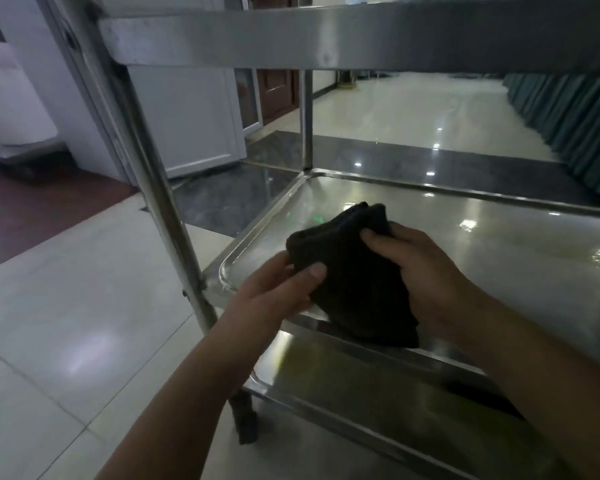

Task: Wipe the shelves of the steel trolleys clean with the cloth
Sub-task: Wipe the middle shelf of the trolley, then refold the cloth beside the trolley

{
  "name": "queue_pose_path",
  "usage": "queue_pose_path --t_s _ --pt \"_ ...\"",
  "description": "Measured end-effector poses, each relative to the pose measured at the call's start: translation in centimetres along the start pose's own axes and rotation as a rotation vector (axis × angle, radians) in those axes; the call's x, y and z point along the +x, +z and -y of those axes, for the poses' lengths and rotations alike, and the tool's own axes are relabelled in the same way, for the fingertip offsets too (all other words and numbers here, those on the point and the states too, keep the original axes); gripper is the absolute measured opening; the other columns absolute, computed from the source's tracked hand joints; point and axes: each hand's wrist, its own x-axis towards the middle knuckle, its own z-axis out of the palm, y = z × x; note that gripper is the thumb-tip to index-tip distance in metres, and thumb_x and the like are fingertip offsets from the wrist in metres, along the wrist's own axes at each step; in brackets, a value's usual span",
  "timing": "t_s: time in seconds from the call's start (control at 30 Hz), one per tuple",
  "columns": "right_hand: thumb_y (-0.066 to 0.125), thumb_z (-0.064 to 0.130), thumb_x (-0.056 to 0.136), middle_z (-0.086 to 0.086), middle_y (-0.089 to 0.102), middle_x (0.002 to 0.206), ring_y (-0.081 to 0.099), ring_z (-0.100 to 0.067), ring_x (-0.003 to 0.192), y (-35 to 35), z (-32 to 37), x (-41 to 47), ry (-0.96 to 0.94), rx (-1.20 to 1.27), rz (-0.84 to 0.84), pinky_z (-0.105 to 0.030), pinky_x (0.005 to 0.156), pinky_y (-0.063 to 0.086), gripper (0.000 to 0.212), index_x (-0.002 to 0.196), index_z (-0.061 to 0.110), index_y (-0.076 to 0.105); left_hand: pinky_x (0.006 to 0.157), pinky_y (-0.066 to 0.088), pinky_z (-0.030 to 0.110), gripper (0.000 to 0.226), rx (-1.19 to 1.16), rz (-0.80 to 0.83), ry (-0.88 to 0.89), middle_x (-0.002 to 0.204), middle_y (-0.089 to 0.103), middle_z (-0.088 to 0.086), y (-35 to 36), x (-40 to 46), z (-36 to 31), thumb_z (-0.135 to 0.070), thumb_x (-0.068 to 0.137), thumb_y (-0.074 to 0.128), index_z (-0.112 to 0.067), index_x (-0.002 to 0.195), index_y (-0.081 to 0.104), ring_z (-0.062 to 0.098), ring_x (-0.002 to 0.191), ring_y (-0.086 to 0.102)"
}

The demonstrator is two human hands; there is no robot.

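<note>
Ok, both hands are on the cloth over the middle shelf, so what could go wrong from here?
The dark cloth is bunched between the left hand and right hand, so it may wipe with only a small patch and leave streaks. The middle shelf has a raised rim; dirt could stay in the rounded corner. The top shelf sits close overhead, so reaching deep may be awkward and the far side could get missed.
</note>
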Motion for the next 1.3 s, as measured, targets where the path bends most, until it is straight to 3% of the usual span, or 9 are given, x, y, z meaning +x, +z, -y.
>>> queue_pose_path --t_s 0.1,0.27,0.47,0.6,0.7,0.83,0.93,1.17,1.3 --pt "0.062 0.032 0.088 -0.006 0.077 0.096 0.074 -0.023 0.085 -0.9 0.3 -0.5 0.087 0.196 -0.175 -0.030 0.057 0.059 0.021 0.101 0.019 0.071 0.088 0.055 0.031 0.044 -0.098 0.054 -0.029 0.113 0.073 0.010 1.1 0.7 0.6 -0.014 0.083 0.070 -0.015 0.126 0.063 0.025 0.107 0.069" --pt "0.059 0.037 0.093 -0.006 0.077 0.094 0.075 -0.022 0.082 -1.4 -1.1 0.8 0.197 0.168 -0.267 -0.028 0.054 0.058 0.029 0.107 0.014 0.070 0.078 0.059 0.044 0.035 -0.223 0.022 -0.073 0.112 0.070 0.013 2.0 2.1 1.5 -0.022 0.081 0.074 -0.025 0.115 0.067 0.028 0.100 0.071" --pt "0.077 0.036 0.077 -0.010 0.072 0.113 0.072 -0.029 0.098 -1.5 -0.8 1.2 0.431 0.106 -0.212 -0.045 0.079 0.060 0.038 0.111 0.021 0.072 0.079 0.060 0.046 0.030 -0.489 -0.036 -0.282 0.110 0.072 0.009 2.2 3.4 0.5 -0.008 0.090 0.063 -0.018 0.119 0.062 0.028 0.099 0.071" --pt "0.077 0.024 0.081 0.003 0.070 0.106 0.070 -0.007 0.082 2.4 0.9 -3.6 0.467 -0.126 -0.499 -0.016 0.056 0.054 0.045 0.119 0.039 0.058 0.070 0.059 0.037 0.033 -0.491 -0.187 -0.440 0.108 0.073 0.010 2.3 -1.3 -2.3 0.000 0.092 0.060 -0.023 0.115 0.061 0.026 0.096 0.072" --pt "0.072 0.045 0.080 0.012 0.073 0.104 0.069 0.002 0.089 7.0 4.5 -9.7 0.577 -0.008 -0.387 -0.008 0.062 0.050 0.025 0.105 0.046 0.070 0.084 0.059 0.037 0.038 -0.316 -0.157 -0.491 0.111 0.072 0.004 3.2 -6.9 -6.7 0.000 0.092 0.060 -0.033 0.111 0.062 0.021 0.103 0.070" --pt "0.076 0.049 0.071 -0.016 0.072 0.108 0.072 -0.027 0.092 11.5 13.1 -17.0 0.848 0.410 -0.327 -0.030 0.066 0.056 0.056 0.116 0.015 0.070 0.096 0.053 0.033 0.044 -0.143 0.115 -0.551 0.119 0.068 -0.012 4.9 -13.2 -17.4 -0.020 0.082 0.065 -0.045 0.118 0.060 0.008 0.114 0.063" --pt "0.073 0.048 0.078 -0.021 0.068 0.116 0.070 -0.031 0.096 12.1 21.7 -21.5 0.960 0.548 -0.272 -0.036 0.073 0.056 0.058 0.118 0.006 0.068 0.097 0.054 0.041 0.052 -0.276 0.256 -0.673 0.126 0.067 -0.004 4.9 -17.5 -27.2 -0.018 0.080 0.067 -0.031 0.130 0.059 0.017 0.118 0.063" --pt "0.075 0.040 0.071 -0.030 0.062 0.120 0.066 -0.037 0.102 11.3 37.7 -29.5 0.899 0.470 -0.212 -0.050 0.088 0.050 0.070 0.124 -0.003 0.060 0.074 0.056 0.036 0.022 -0.241 -0.216 -0.705 0.106 0.074 0.006 4.3 -24.4 -41.8 -0.011 0.087 0.067 -0.020 0.106 0.073 0.027 0.098 0.071" --pt "0.074 0.042 0.071 -0.026 0.064 0.119 0.067 -0.038 0.104 12.2 41.3 -33.4 0.818 0.352 -0.264 -0.049 0.084 0.054 0.072 0.128 0.004 0.054 0.081 0.056 0.036 0.021 -0.085 -0.181 -0.718 0.105 0.075 0.003 3.6 -26.1 -44.2 -0.007 0.093 0.062 -0.023 0.101 0.074 0.023 0.097 0.071"
